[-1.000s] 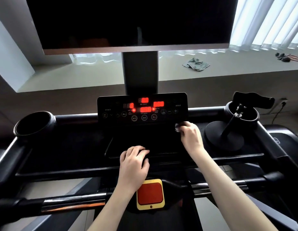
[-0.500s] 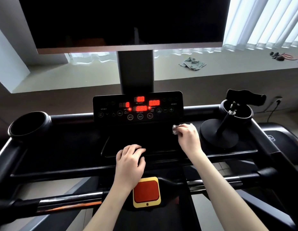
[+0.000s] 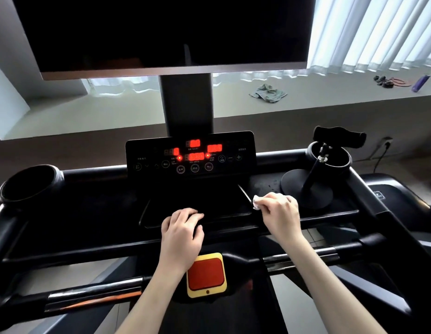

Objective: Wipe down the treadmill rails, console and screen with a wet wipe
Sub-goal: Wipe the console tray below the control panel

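A black treadmill console (image 3: 243, 143) with red lit digits stands in front of me, below a large dark screen (image 3: 161, 32). My right hand (image 3: 280, 213) pinches a small white wet wipe (image 3: 257, 201) against the console tray, at the right edge of the recessed shelf (image 3: 228, 208). My left hand (image 3: 182, 231) rests with curled fingers on the front lip of that shelf and holds nothing that shows. Black side rails (image 3: 7, 227) run down both sides, and a chrome-banded handlebar (image 3: 94, 297) crosses near me.
A red and yellow stop button (image 3: 206, 274) sits below my left hand. A black phone stand (image 3: 306, 191) stands on the right of the tray, beside a cup holder (image 3: 330, 157). Another cup holder (image 3: 29, 184) is at left. A cloth (image 3: 268, 92) lies on the sill.
My right hand has slid the wipe down and to the right, from the console's lower right corner to the tray beside the shelf. My left hand has stayed put.
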